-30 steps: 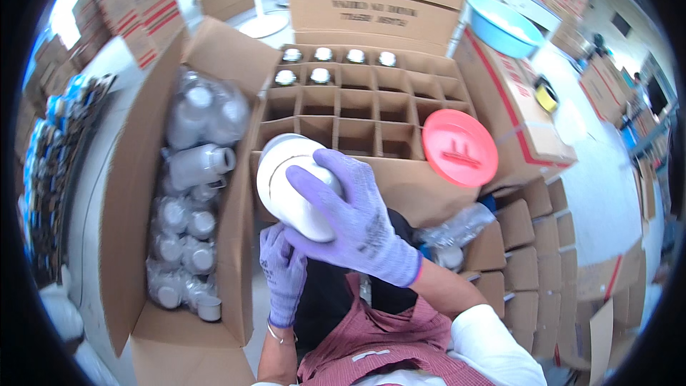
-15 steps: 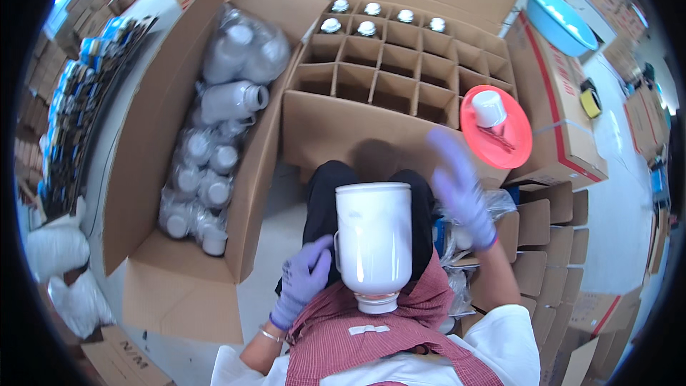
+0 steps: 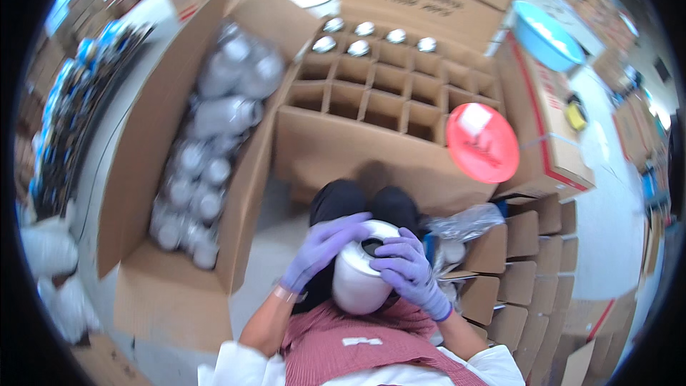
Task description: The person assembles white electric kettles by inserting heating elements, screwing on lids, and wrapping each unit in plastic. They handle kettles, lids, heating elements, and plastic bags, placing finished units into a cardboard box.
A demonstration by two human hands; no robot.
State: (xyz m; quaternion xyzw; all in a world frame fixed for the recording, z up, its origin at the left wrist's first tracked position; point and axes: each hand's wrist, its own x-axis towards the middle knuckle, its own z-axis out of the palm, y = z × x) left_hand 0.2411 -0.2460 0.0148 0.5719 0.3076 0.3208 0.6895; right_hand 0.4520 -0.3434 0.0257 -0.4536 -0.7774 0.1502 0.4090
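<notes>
A white vacuum flask body (image 3: 355,287) stands tilted on my lap, with a dark round opening in its upper end facing me. My left hand (image 3: 323,249) curves over the left side of that upper end, its fingers reaching across the rim. From the right, my right hand (image 3: 411,273) grips the same end, with fingertips at the edge of the opening. Both hands wear purple gloves. Whether anything small is under the right fingers is hidden. A red plate (image 3: 509,159) beyond my right hand bears a white cup-shaped piece (image 3: 474,119) and small red pieces, blurred.
Ahead is a divided carton (image 3: 343,150) with several silver-topped flask refills (image 3: 358,48) in its far cells. A long open carton (image 3: 239,232) at left holds bagged pale bottles (image 3: 207,202). At right are a sealed carton (image 3: 536,111), a blue basin (image 3: 547,46) and open carton flaps (image 3: 522,282).
The flask body has turned from lying with its neck toward me to standing with an opening upward. My right hand has come back from near the red plate; both hands now hold its upper end.
</notes>
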